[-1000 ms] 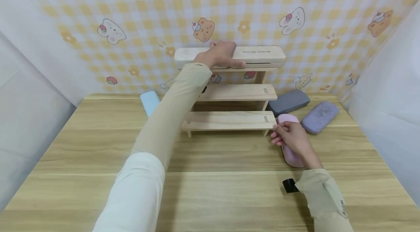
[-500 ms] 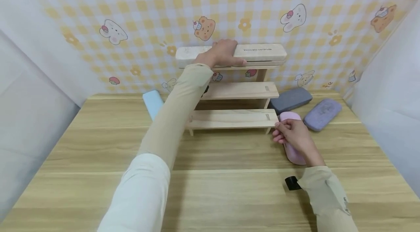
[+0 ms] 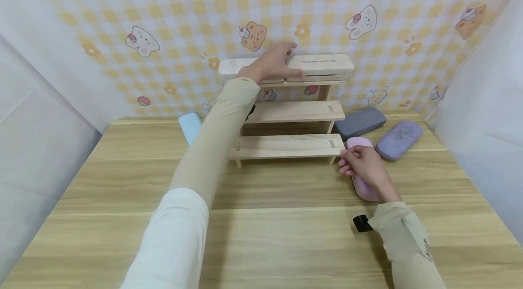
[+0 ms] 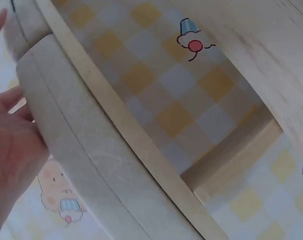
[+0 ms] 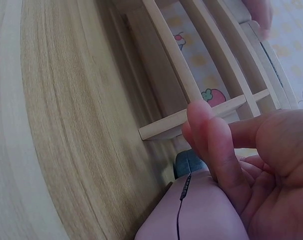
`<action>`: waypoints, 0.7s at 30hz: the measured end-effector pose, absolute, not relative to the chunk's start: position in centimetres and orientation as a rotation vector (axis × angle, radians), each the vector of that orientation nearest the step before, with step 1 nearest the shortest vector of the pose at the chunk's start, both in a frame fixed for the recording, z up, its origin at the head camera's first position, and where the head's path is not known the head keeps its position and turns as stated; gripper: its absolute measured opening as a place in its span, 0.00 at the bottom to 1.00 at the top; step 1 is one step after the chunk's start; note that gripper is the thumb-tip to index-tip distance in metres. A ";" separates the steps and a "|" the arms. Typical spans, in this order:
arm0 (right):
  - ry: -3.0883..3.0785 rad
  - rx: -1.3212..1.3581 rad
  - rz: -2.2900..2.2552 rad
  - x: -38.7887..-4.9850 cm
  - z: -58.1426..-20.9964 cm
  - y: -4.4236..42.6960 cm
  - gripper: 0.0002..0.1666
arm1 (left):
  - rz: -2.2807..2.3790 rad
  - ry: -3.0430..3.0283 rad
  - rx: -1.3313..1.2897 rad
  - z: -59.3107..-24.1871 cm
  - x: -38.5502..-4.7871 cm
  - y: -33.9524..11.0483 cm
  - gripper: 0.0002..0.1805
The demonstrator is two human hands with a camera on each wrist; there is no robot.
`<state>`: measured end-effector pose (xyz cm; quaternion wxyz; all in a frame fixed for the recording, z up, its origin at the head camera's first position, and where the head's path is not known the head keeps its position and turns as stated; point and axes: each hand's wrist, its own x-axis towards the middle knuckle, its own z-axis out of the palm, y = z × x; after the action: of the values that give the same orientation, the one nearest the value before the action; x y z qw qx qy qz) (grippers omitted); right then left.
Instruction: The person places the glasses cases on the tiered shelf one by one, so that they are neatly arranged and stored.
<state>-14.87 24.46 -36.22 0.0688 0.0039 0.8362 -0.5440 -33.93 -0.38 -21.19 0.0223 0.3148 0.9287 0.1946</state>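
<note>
A three-tier wooden stand (image 3: 288, 146) stands at the back of the table. Two cream glasses cases lie end to end on its top tier: the right one (image 3: 327, 63) bears small print, the left one (image 3: 232, 66) is partly covered. My left hand (image 3: 270, 63) is over where they meet, thumb in front, fingers spread and raised at the back; in the left wrist view it is beside the cases (image 4: 86, 130). My right hand (image 3: 367, 168) pinches the right end of the lowest tier between thumb and forefinger. A pink glasses case (image 3: 363, 187) lies under that hand.
Right of the stand lie a dark grey glasses case (image 3: 361, 122) and a purple one (image 3: 399, 140). A light blue case (image 3: 189, 126) is at the left, partly behind my left sleeve. A checked cloth (image 3: 318, 7) hangs close behind the stand.
My left fingers have lifted and loosened from the back of the cream cases, and a gap between the cases now shows. My right hand keeps its place at the stand.
</note>
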 end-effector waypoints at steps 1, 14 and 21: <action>2.518 0.011 -1.637 -14.9 -36.2 24.4 0.20 | 0.640 2.885 0.996 -21.0 -33.8 -0.6 0.47; 2.533 0.005 -1.622 -15.1 -36.1 24.8 0.21 | 0.669 2.951 1.187 -18.1 -31.0 -6.3 0.35; 2.510 0.010 -1.617 -15.1 -36.3 24.6 0.20 | 0.905 3.067 1.085 -20.0 -29.7 -10.6 0.32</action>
<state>-15.13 24.62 -36.30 0.0779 0.0032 0.8381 -0.5399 -29.75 -10.55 -19.95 -0.1171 0.3191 0.9020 0.2662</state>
